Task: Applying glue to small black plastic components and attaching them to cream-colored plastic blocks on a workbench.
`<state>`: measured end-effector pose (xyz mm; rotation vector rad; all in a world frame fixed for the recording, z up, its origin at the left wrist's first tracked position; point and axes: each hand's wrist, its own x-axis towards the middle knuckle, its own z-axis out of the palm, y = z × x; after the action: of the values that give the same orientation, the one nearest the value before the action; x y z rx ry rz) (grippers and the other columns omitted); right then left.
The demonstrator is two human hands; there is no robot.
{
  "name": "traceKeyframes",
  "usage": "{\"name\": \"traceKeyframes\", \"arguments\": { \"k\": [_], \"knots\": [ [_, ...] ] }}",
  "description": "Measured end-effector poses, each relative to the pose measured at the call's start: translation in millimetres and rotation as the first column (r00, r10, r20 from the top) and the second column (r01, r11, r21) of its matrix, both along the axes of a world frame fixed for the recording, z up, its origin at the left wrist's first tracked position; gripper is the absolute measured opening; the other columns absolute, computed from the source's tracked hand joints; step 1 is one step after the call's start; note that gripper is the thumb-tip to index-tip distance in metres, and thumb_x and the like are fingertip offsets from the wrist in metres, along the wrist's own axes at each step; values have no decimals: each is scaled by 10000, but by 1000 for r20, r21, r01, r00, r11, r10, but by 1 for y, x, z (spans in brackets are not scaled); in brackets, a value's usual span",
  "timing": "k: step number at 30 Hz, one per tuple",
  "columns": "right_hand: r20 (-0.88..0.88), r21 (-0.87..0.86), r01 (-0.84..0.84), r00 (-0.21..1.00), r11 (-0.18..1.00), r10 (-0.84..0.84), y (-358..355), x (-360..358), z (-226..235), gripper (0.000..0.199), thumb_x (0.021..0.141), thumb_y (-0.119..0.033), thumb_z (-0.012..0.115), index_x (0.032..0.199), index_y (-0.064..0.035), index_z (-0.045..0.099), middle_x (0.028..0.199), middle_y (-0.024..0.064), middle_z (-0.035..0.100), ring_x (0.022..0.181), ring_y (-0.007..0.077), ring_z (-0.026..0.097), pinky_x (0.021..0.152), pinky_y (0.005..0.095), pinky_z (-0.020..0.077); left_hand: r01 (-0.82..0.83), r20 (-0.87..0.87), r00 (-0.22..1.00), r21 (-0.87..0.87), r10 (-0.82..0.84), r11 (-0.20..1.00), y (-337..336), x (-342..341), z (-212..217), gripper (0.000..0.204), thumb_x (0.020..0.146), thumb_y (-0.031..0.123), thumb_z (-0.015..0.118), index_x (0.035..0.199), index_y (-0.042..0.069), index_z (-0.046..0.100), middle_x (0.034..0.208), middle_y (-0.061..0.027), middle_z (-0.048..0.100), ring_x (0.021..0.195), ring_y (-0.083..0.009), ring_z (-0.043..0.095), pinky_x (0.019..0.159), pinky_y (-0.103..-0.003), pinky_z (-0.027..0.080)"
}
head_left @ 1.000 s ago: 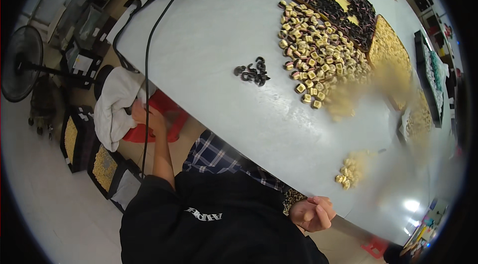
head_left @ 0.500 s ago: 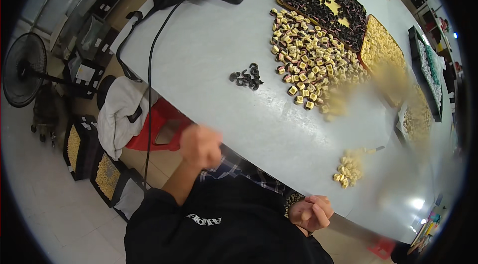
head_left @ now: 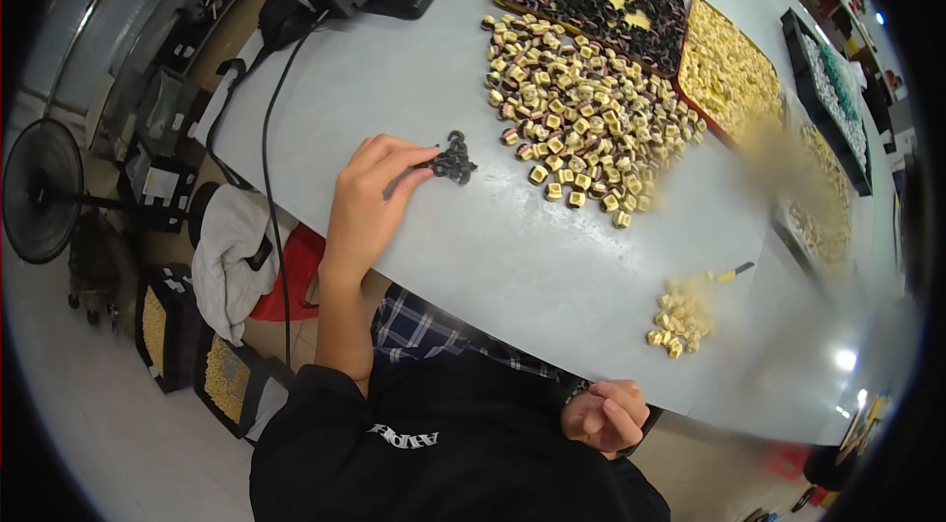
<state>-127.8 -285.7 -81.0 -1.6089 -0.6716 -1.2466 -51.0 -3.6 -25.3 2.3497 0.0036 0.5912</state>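
My left hand point(head_left: 372, 192) reaches over the table to a small pile of black curved pieces point(head_left: 455, 162). Its thumb and fingertips close around a black piece at the pile's left side. Curled near the table's front edge is my right hand point(head_left: 605, 416), palm turned up and fingers bent in; whether anything lies inside them is hidden. Ahead and to the right of the left hand spreads a large heap of small cream-and-black blocks point(head_left: 581, 113). A smaller group of cream pieces point(head_left: 680, 325) lies on the table beyond the right hand.
A knife-like tool point(head_left: 734, 272) lies by the cream pieces. Farther back stand a tray of black pieces point(head_left: 655, 39), a tray of cream pieces point(head_left: 724, 74) and a black bin point(head_left: 838, 103). A black cable point(head_left: 268, 143) hangs over the left edge, near a red stool point(head_left: 291, 281).
My left hand has moved forward from the table's front edge to the black pieces and closed its fingertips there. The right hand stays curled near the edge. The view has shifted slightly.
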Motion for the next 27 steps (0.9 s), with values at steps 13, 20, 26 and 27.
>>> {"name": "traceKeyframes", "arguments": {
  "k": [13,20,26,27],
  "knots": [
    [-263,413,28,961,910,89,-12,4,35,212,814,-160,577,911,-22,448,799,107,477,579,145,438,459,225,369,75,169,986,-472,7,879,-67,-5,5,242,672,-126,627,890,-19,635,801,-111,550,692,-198,585,584,-242,497],
    [-372,171,638,748,751,-551,-101,13,38,340,743,-105,623,1025,-18,454,1075,160,469,965,219,468,792,313,409,325,-88,703,-843,-706,429,-161,-13,17,233,642,-124,687,856,-49,632,808,-115,548,676,-183,605,593,-236,514],
    [-696,-115,578,533,808,-481,-119,37,53,443,792,-74,601,1187,1,413,1170,155,462,1052,230,461,898,334,370,243,-175,544,-903,-820,354,-182,-1,22,194,666,-136,669,844,-68,634,819,-126,558,703,-195,623,607,-256,531],
    [-742,-135,559,489,818,-457,-119,40,54,452,805,-70,593,1208,4,403,1180,156,467,1051,229,471,897,332,375,249,-165,531,-907,-831,339,-181,-1,21,196,670,-139,665,851,-72,630,825,-129,562,705,-197,625,607,-258,532]
  ]
}}
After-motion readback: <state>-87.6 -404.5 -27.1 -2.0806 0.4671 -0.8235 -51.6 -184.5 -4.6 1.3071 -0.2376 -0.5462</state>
